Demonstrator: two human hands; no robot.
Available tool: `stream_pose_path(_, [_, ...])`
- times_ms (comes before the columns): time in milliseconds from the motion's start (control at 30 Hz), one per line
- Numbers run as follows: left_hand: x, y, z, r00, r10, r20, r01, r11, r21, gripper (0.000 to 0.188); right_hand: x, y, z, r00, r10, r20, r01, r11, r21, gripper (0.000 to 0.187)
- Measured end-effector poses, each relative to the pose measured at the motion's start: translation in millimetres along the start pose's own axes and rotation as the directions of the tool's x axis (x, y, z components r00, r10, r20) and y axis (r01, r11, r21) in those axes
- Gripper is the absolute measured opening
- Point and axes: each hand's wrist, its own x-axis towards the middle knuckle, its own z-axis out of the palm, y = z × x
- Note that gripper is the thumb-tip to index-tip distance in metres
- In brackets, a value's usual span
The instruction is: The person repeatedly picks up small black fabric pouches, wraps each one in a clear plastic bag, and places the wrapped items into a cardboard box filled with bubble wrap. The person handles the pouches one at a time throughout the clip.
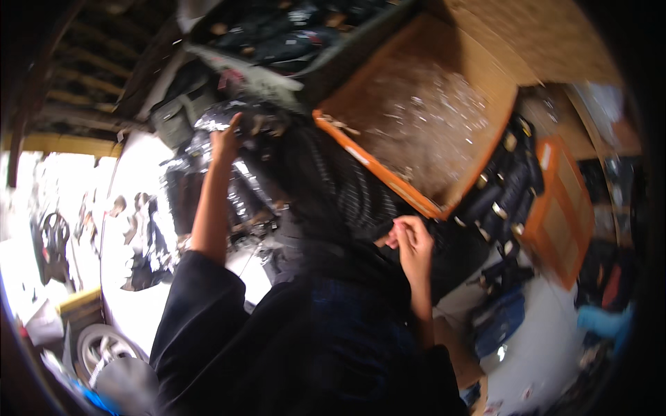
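My left hand (223, 142) reaches forward onto shiny clear plastic wrapping (208, 123) around dark goods. One digit points up; the other fingers are blurred and partly hidden, so their grip is unclear. My right hand (411, 243) is held lower, over the dark pile, with its fingers curled together. Anything pinched in it is too small to make out. Between the hands lie black items with pale stripes or ribs (347, 187). More dark goods in glossy plastic (246, 187) stand below my left forearm.
An open cardboard box (378, 170) with an orange edge holds crumpled clear plastic. Behind it is a dark bin (316, 80) of black items. At right are black bundles (510, 180) and an orange-brown box (558, 211). A wheel (107, 347) shows at lower left.
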Motion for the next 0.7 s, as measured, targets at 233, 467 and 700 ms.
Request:
stream_pose_path(233, [27.8,-9.4,-28.4,0.984,0.168,0.051,-0.143,0.599,0.788,0.098,12.4,8.7,-63.2,0.953,-0.037,-0.3,0.015,0.997,-0.074,0.01])
stream_pose_path(467, [-50.7,45.5,6.2,0.816,0.569,0.103,-0.327,0.307,0.894,0.048,67.3,81.9,-161.3,0.709,-0.18,-0.682,-0.388,0.708,-0.591,0.036])
stream_pose_path(700, [-133.7,48.2,62.5,0.697,0.687,0.203,-0.673,0.531,0.515,0.029,99.9,129.0,-197.8,0.575,-0.102,-0.812,-0.564,0.67,-0.483,0.067])
